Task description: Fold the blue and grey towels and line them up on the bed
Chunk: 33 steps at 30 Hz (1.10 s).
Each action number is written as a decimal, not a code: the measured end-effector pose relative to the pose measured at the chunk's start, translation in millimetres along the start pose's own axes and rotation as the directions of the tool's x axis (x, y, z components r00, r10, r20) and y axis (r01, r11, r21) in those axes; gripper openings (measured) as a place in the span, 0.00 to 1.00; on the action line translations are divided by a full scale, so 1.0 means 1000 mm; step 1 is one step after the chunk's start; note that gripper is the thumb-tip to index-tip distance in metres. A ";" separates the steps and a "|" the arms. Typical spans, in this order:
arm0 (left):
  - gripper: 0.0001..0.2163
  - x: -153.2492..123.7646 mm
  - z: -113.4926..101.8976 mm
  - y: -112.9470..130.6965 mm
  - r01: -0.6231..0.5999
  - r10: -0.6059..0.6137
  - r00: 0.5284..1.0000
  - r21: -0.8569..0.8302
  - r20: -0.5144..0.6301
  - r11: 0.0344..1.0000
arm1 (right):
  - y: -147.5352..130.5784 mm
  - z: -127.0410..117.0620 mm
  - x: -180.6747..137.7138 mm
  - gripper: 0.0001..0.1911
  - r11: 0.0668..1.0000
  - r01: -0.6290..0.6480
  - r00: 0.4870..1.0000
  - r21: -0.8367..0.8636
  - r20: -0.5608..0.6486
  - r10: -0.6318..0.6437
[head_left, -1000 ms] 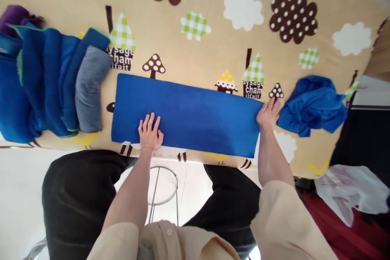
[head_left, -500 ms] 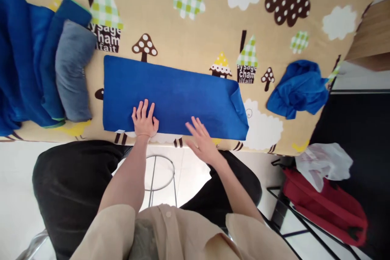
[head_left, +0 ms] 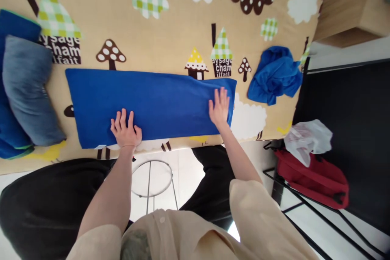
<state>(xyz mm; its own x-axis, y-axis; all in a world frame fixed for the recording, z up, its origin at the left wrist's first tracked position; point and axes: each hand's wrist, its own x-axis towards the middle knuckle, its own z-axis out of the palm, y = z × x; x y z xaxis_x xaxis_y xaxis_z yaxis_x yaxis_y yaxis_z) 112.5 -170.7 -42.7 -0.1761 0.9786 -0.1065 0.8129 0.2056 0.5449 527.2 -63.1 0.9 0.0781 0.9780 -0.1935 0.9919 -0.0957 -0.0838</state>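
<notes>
A long folded blue cloth (head_left: 170, 109), which looks like a towel, lies flat along the near edge of the table, a small white tag at its lower left corner. My left hand (head_left: 124, 130) rests on its near edge, left of the middle, fingers spread. Near the cloth's right end my right hand (head_left: 219, 107) lies flat on the fabric with its fingers stretched out. Neither hand grips anything. The right end lies fairly flat, with a shallow crease along its far edge.
A crumpled blue cloth (head_left: 276, 75) lies to the right. On the left are a rolled grey-blue cloth (head_left: 30, 89) and folded blue cloths (head_left: 15, 138). The patterned tablecloth (head_left: 170, 44) covers the table. Beyond its right edge are a cardboard box (head_left: 350, 12) and a red bag (head_left: 313, 178).
My right hand has moved from the cloth's near edge to its right end and now lies on it. The turned-up right corner is flattened. The view has shifted right.
</notes>
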 end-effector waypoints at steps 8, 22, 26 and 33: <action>0.35 -0.001 0.001 -0.002 -0.009 0.010 1.000 -0.027 0.008 1.000 | 0.033 0.010 0.043 0.35 0.990 -0.122 0.992 0.069 -0.009 0.123; 0.33 -0.003 0.001 -0.002 0.010 -0.010 1.000 -0.022 0.029 1.000 | -0.051 0.003 0.035 0.33 0.949 0.302 0.950 0.091 0.052 -0.307; 0.33 -0.003 -0.002 0.000 0.007 -0.007 0.999 -0.005 0.037 1.000 | -0.015 0.010 0.057 0.34 0.997 0.071 0.997 0.037 0.013 -0.072; 0.33 -0.003 -0.001 0.001 0.006 -0.006 1.000 -0.020 0.008 1.000 | 0.011 0.008 0.056 0.35 0.974 -0.208 0.968 0.091 -0.121 0.218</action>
<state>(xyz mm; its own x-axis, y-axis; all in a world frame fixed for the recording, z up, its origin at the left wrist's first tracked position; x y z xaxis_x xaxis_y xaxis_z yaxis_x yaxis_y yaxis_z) 113.1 -173.3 -41.3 -0.1761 0.9774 -0.1167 0.8003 0.2112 0.5611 541.5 -11.0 -18.6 0.3039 0.9487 -0.0876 0.9407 -0.3134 -0.1301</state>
